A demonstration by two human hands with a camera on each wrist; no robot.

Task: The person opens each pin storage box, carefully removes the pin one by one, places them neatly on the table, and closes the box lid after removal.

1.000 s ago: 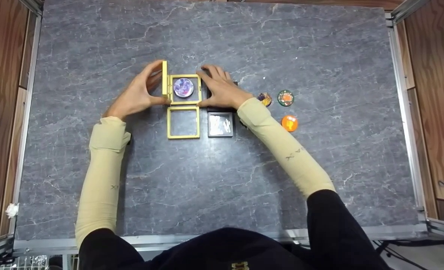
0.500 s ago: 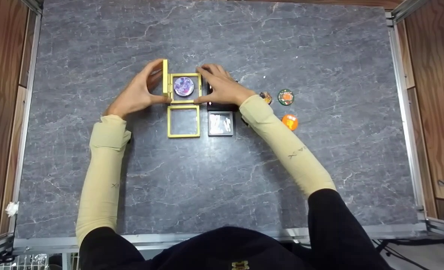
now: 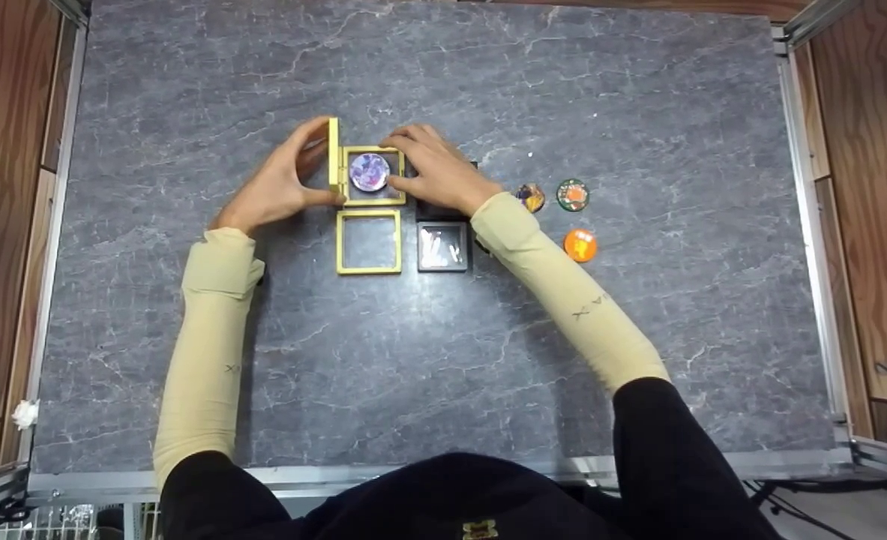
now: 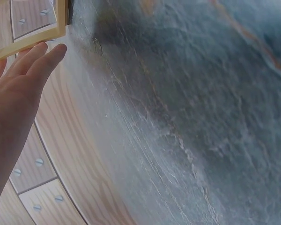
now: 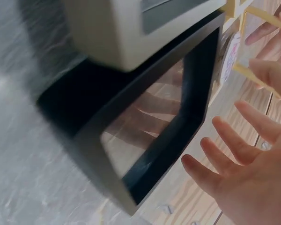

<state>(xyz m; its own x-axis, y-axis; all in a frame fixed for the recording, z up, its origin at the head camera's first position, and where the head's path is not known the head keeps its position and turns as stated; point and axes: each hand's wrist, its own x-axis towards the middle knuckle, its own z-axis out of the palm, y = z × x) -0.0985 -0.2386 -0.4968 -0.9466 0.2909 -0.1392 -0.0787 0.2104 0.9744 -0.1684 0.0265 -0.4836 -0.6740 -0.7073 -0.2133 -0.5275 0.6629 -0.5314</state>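
A yellow-edged floating display frame (image 3: 391,200) lies unfolded on the table, one half flat and the other standing upright at its left. My left hand (image 3: 272,189) holds the upright half (image 4: 37,40) between thumb and fingers at its two ends. On the clear film of the flat half sits a round purple badge (image 3: 369,172). My right hand (image 3: 443,174) reaches over from the right, its thumb at the badge's right edge and its fingertips by the frame's upper right corner. In the right wrist view, the right hand's fingers (image 5: 229,140) are spread and loosely bent.
A second yellow frame (image 3: 369,272) lies just below. Beside it is a black frame (image 3: 442,268); another black frame (image 3: 436,210) is partly under my right hand. Farther right lie a dark patterned badge (image 3: 531,198), a green-rimmed badge (image 3: 573,195) and an orange badge (image 3: 580,245).
My right hand has moved left from the frame's right edge, bringing its thumb over to the badge. My left hand keeps its hold on the upright half.
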